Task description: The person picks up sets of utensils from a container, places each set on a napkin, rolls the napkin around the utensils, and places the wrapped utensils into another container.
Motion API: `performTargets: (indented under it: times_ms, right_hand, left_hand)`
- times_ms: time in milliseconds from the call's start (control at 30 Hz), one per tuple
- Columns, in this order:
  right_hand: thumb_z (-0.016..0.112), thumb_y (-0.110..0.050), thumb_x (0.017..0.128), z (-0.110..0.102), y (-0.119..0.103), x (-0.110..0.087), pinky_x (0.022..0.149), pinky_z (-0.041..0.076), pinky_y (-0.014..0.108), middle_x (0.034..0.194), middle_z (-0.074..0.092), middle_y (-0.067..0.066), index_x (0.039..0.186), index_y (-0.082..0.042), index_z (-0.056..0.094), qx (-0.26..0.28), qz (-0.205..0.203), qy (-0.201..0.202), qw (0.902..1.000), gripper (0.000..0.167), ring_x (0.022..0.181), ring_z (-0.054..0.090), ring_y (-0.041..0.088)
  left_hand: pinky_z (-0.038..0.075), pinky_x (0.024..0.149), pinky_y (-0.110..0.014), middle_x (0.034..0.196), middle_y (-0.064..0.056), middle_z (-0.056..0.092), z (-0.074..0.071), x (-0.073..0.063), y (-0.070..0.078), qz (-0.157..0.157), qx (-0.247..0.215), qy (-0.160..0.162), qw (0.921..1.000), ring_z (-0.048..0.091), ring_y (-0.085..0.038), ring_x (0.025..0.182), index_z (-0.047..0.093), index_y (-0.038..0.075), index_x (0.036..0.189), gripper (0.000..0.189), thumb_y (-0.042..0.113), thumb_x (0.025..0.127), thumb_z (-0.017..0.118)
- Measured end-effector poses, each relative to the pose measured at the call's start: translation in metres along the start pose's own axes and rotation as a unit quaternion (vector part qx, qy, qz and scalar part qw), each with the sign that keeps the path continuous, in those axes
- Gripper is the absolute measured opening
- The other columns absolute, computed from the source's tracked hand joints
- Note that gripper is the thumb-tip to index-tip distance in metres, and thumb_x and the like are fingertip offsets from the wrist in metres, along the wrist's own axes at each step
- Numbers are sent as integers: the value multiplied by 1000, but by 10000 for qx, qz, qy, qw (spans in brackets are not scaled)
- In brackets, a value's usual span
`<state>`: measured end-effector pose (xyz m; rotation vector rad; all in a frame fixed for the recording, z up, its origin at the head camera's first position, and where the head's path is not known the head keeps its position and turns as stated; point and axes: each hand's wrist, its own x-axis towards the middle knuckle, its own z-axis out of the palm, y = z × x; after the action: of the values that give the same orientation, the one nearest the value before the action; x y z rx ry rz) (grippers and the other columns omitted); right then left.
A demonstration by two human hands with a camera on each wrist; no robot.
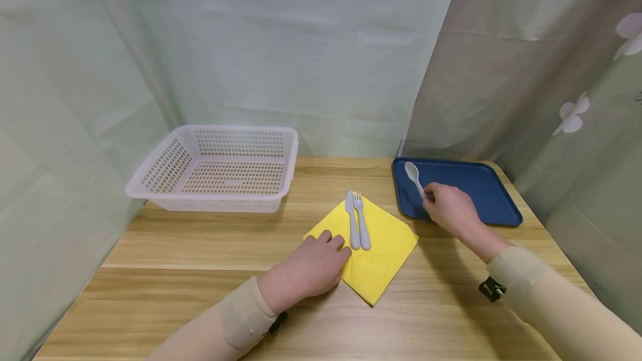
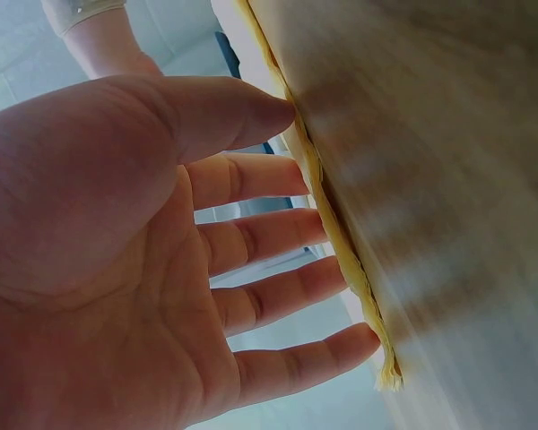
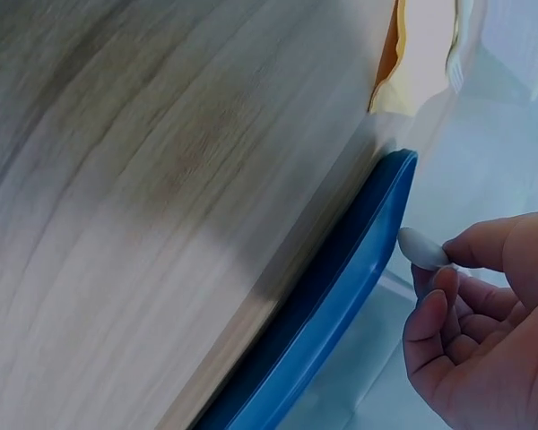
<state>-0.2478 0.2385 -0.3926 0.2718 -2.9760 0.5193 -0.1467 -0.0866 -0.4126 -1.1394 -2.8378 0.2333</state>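
A pale grey spoon (image 1: 412, 174) is pinched by its handle in my right hand (image 1: 451, 206), over the left part of the blue tray (image 1: 481, 196). In the right wrist view the handle end (image 3: 422, 249) shows between thumb and fingers. My left hand (image 1: 317, 265) rests its fingertips on the left edge of a yellow napkin (image 1: 383, 244), and the left wrist view shows these fingers (image 2: 287, 291) spread and nearly straight. On the napkin lie a grey knife (image 1: 353, 222) and a grey fork (image 1: 363, 222), side by side, just right of my left hand.
A white perforated basket (image 1: 220, 205) stands at the back left of the wooden table (image 1: 200, 283). Pale curtains (image 1: 301, 54) hang behind the table and along both sides.
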Motion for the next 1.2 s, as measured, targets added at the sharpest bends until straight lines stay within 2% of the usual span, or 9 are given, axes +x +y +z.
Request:
performTargets:
  times_ms: [333, 800, 1200]
  right_hand:
    - [66, -14, 108, 2, -12, -3, 66, 51, 42, 95, 76, 10, 123, 4, 73, 182, -77, -77, 9998, 25, 71, 62, 22]
    - [70, -14, 107, 12, -23, -5, 78, 60, 51, 104, 80, 14, 123, 3, 75, 327, -180, -91, 9993, 24, 84, 73, 26]
    - [72, -13, 107, 17, -32, -6, 76, 60, 47, 105, 79, 13, 123, 3, 75, 444, -181, -184, 9987, 23, 83, 73, 25]
  left_hand:
    - [52, 66, -39, 107, -3, 65, 0, 0, 0, 1, 4, 47, 10000, 58, -24, 92, 73, 14, 110, 11, 24, 104, 70]
    - [51, 67, -39, 106, -2, 64, 2, 0, 0, -36, -15, 6, 10000, 57, -23, 92, 73, 15, 110, 11, 24, 105, 69]
    - [50, 65, -38, 103, -2, 63, 2, 0, -1, 13, -10, 69, 10000, 57, -23, 91, 72, 15, 109, 11, 24, 104, 71]
